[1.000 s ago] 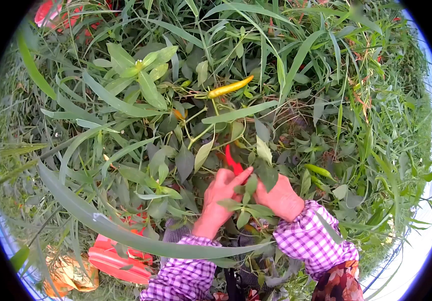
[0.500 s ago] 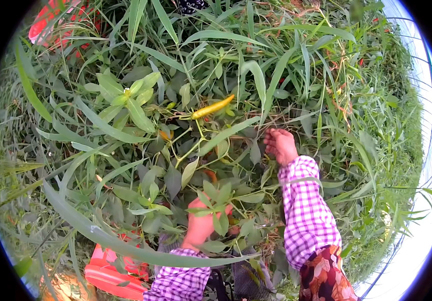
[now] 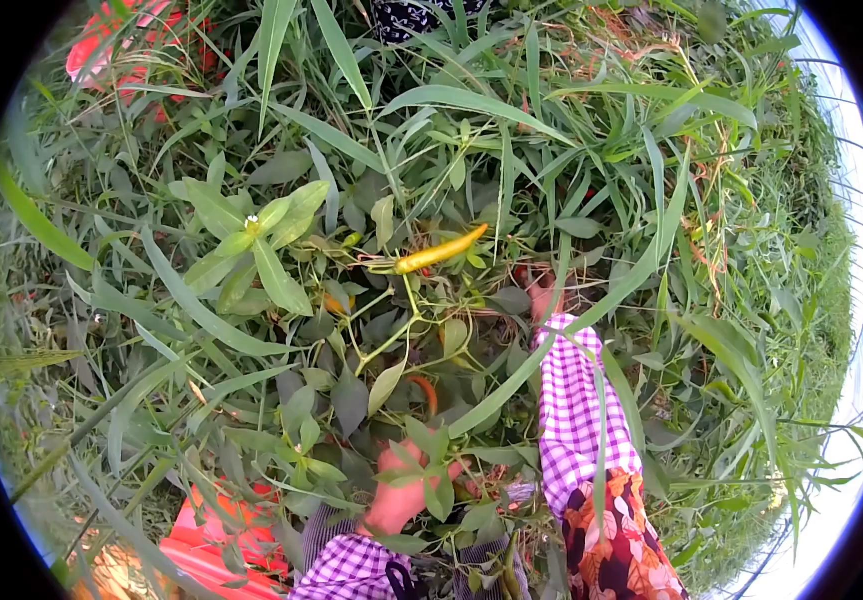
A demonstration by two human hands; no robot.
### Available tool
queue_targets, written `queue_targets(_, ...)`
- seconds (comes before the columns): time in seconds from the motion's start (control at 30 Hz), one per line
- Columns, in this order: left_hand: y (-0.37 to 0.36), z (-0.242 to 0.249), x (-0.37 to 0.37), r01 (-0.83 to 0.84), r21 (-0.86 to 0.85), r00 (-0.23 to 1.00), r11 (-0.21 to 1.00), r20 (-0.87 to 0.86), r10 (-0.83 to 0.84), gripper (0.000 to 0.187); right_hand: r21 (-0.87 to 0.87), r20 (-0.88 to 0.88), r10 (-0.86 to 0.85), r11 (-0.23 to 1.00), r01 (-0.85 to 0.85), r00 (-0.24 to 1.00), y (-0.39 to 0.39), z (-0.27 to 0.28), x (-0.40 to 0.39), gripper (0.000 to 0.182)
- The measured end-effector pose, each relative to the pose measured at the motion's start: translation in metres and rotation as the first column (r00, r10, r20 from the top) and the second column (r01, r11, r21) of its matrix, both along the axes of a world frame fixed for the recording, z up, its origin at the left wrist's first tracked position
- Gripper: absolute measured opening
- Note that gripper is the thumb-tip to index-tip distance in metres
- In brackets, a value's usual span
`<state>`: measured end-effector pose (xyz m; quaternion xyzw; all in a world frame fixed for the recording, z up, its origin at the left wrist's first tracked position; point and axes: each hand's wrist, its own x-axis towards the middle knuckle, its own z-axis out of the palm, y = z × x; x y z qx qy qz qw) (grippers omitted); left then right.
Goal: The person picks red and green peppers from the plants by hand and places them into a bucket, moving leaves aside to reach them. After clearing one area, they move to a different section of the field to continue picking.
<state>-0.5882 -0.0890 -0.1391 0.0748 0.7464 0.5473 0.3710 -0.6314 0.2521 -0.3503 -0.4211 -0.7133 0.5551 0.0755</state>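
My left hand is low in the view, curled behind a sprig of green leaves. Its fingers look closed, but leaves hide whatever they hold. My right hand reaches in among the foliage right of centre, its fingertips hidden by leaves and shade. A small red spot, perhaps a chili pepper, shows beside those fingers. Left of the right hand, a yellow-orange chili pepper lies across the top of the plant. A curved orange-red chili pepper hangs above my left hand, and another orange one is half covered by leaves.
Long grass blades cross over the plants and my right sleeve. A red plastic container stands at the lower left, and more red items show at the upper left. Dark patterned cloth appears at the top. Pale sheeting borders the right.
My right hand has moved slightly left and deeper into the leaves, so its fingers are now mostly hidden. My left hand stays behind the same sprig. The view has shifted a little.
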Motion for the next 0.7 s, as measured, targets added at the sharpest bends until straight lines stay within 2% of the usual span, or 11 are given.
queue_targets(0.1,0.005,0.011,-0.006,0.023,-0.045,0.986,0.999,0.167,-0.015,0.037,0.016,0.135,0.140,0.990,-0.143,0.981,0.010,0.004,-0.011,0.025)
queue_targets(0.17,0.008,0.021,-0.014,0.007,0.000,0.979,1.000,0.204,-0.007,0.039,0.015,0.202,0.209,0.976,-0.217,0.957,0.019,0.006,-0.016,0.026)
queue_targets(0.23,0.006,0.013,-0.006,-0.026,0.039,0.972,0.999,0.236,0.016,0.040,0.022,0.231,0.254,0.964,-0.266,0.939,0.024,0.007,-0.018,0.027)
queue_targets(0.27,0.008,0.010,-0.001,-0.129,0.055,0.959,0.990,0.259,0.110,0.031,0.033,0.245,0.270,0.958,-0.286,0.931,0.027,0.008,-0.018,0.027)
queue_targets(0.37,0.015,0.017,-0.013,0.048,-0.032,0.991,0.998,0.126,-0.044,0.030,0.072,0.279,0.300,0.941,-0.332,0.912,0.037,0.013,-0.015,0.029)
queue_targets(0.4,0.018,0.027,-0.023,0.156,-0.101,0.986,0.983,-0.037,-0.160,0.028,0.091,0.288,0.302,0.936,-0.340,0.909,0.041,0.015,-0.014,0.029)
queue_targets(0.53,0.020,0.021,-0.021,0.085,0.030,0.996,0.996,-0.024,-0.084,0.030,0.190,0.298,0.309,0.908,-0.373,0.903,0.052,0.012,-0.006,0.032)
queue_targets(0.57,0.024,0.026,-0.022,0.040,-0.010,0.999,0.999,-0.009,-0.040,0.025,0.214,0.308,0.315,0.897,-0.388,0.898,0.052,0.015,-0.006,0.032)
queue_targets(0.63,0.031,0.028,-0.023,-0.004,0.050,0.975,0.999,-0.220,0.014,0.022,0.251,0.339,0.336,0.868,-0.429,0.879,0.054,0.019,-0.006,0.033)
queue_targets(0.7,0.031,0.024,-0.018,0.014,0.015,0.981,1.000,-0.191,-0.010,0.020,0.302,0.395,0.363,0.816,-0.493,0.844,0.059,0.025,-0.008,0.034)
